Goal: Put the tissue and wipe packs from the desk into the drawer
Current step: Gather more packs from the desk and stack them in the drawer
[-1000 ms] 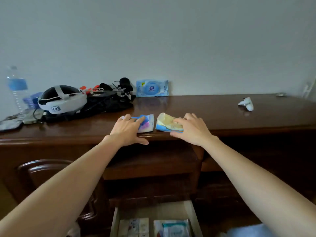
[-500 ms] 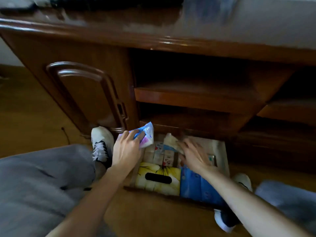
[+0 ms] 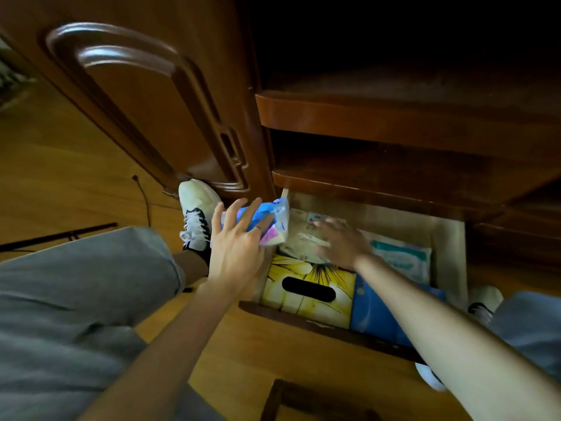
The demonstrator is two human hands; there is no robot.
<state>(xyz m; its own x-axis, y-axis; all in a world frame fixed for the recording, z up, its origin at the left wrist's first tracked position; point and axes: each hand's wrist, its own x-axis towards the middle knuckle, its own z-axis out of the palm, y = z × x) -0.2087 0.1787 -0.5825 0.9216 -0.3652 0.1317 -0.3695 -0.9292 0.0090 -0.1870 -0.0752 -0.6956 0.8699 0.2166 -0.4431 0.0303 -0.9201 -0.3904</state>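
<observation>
Low in the drawer (image 3: 449, 238), the right hand (image 3: 340, 241) had just laid its pack down, fingers spread; the left hand (image 3: 236, 247) still gripped the blue pack (image 3: 273, 217), next to go in.

place: a lived-in room of a home
furniture: dark polished wooden desk with a carved cupboard door (image 3: 145, 117) and open shelves (image 3: 394, 123)
floor: warm wood flooring (image 3: 60, 183), a thin cable (image 3: 145, 197) trailing across it
storage: bottom drawer (image 3: 449, 247) pulled open, stocked with household tissue packs and a yellow tissue box (image 3: 306, 287)
person: sits in grey trousers and trainers (image 3: 195, 214)
</observation>
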